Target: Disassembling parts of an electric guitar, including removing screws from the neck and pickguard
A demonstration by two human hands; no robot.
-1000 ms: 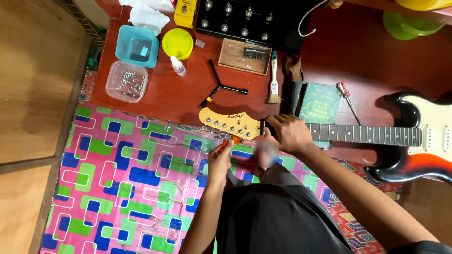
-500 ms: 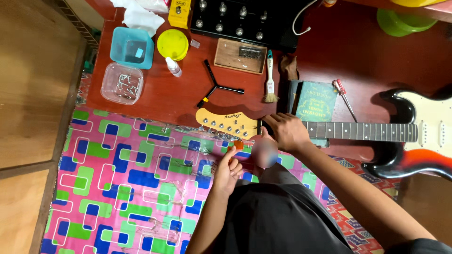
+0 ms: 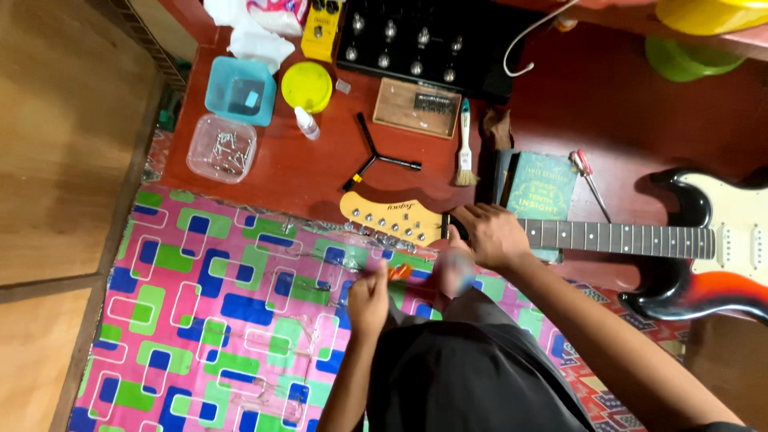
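Work at the head end of an electric guitar with a pale wooden headstock [image 3: 390, 216] lying across the dark red table [image 3: 280, 164]: the right hand [image 3: 490, 236] lies fingers together over the neck at the nut, while the left hand [image 3: 370, 298] pinches a small orange object [image 3: 399, 272]. Judged from this, a tuning or string-fitting step is in hand, calling next for steady neck support and fine finger control; motion blur hides the orange object's kind and a bluish blur beside it.

The left hand [image 3: 370, 298] is motion-blurred, so I can't tell what the small orange thing [image 3: 400, 272] at its fingertips is. The blurry bluish thing [image 3: 456, 268] under the right hand [image 3: 492, 236] is just as unclear. The guitar body [image 3: 720, 240] runs off the right edge, and the yellow bowl [image 3: 712, 12] is cropped at the top.
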